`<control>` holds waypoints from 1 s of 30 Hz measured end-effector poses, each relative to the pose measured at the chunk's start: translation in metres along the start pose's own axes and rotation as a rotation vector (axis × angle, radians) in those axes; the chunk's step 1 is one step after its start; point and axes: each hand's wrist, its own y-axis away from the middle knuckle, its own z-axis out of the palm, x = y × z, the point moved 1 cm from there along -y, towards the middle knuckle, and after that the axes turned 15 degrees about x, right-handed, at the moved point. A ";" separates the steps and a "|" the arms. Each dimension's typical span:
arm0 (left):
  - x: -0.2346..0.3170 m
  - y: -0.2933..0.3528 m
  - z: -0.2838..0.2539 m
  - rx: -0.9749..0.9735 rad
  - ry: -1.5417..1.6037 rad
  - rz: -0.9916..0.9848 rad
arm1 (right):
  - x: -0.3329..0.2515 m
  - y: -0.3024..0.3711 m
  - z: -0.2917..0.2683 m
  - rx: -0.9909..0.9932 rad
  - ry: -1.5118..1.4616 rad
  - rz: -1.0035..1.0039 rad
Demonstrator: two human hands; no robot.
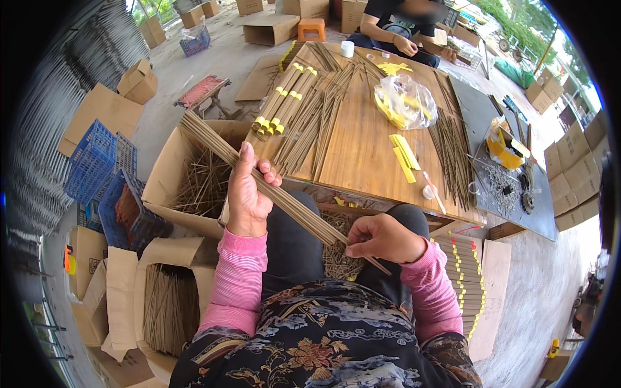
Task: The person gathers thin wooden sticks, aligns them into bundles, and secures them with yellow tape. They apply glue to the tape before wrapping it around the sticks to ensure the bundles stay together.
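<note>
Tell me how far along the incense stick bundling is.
Done: several bundles with yellow bands lie on the wooden table, more stacked at the right. In hand: left hand and right hand hold one unbanded bundle of sticks. Left: loose sticks on the table and in the cardboard box.

left hand (249, 194) gripping stick bundle (259, 181) mid-length, right hand (381, 238) pinching its lower end, wooden table (362, 155) ahead, cardboard box (171, 178) of sticks at left

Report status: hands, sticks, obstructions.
Left hand shut on stick bundle, tilted over lap. Right hand pinching its lower end. Wooden table ahead, nothing blocking.
</note>
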 end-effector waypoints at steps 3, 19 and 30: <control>0.005 -0.010 -0.008 0.037 0.035 0.013 | 0.013 0.009 -0.008 -0.024 0.015 0.039; -0.002 -0.048 -0.030 -0.002 0.086 0.001 | 0.122 -0.143 -0.035 0.519 -0.533 0.450; -0.013 -0.043 -0.019 -0.150 0.043 -0.048 | 0.108 -0.215 -0.013 0.542 -0.084 0.280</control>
